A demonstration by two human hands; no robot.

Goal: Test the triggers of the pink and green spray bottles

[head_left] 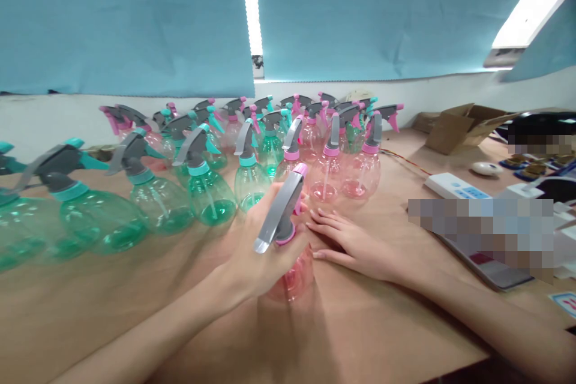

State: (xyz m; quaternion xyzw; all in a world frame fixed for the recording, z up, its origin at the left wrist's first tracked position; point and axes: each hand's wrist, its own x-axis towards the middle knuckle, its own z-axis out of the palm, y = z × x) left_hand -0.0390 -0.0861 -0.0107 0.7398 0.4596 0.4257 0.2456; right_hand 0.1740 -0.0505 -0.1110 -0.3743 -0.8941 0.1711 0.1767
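Observation:
A pink spray bottle (293,279) with a grey and pink trigger head stands upright near the middle of the table. My left hand (256,246) is wrapped round its neck, just under the spray head. Beside it on the right, my right hand (346,243) lies flat on the table with fingers stretched out, the fingertips close to the bottle; whether they touch it I cannot tell. Just beyond stand more pink spray bottles (324,177). To the left runs a row of green spray bottles (211,198) with grey and turquoise heads.
More pink and green bottles crowd the back by the wall. At the right are an open cardboard box (465,126), a white computer mouse (486,168), a white power strip (456,187) and a thin wire (405,162). The table edge shows at lower right.

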